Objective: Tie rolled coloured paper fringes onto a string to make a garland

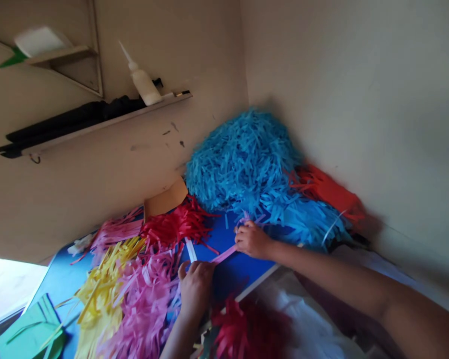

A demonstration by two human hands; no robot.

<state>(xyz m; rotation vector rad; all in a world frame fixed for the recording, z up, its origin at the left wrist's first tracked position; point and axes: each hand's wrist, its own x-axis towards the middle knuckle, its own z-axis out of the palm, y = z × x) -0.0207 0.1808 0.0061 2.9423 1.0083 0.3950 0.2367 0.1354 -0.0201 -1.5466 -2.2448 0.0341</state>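
A narrow pink paper strip (224, 255) stretches between my two hands, low over the blue tabletop. My left hand (196, 286) has its fingers bent round the lower left end, beside a pile of pink paper fringe (145, 294). Closed on the upper right end is my right hand (252, 240), with curled purple strip ends (246, 217) sticking out past its fingers. Just behind it rises a big heap of blue shredded paper (243, 159). A short white strip (190, 250) lies near the left hand. The fingertips of both hands are partly hidden.
Red fringe (175, 219) and yellow fringe (105, 284) lie to the left on the blue table (224, 284). Orange-red fringe (327, 189) rests against the right wall. A wall shelf (108, 123) holds a white nozzle bottle (145, 85). Blurred dark red fringe (247, 326) is nearest me.
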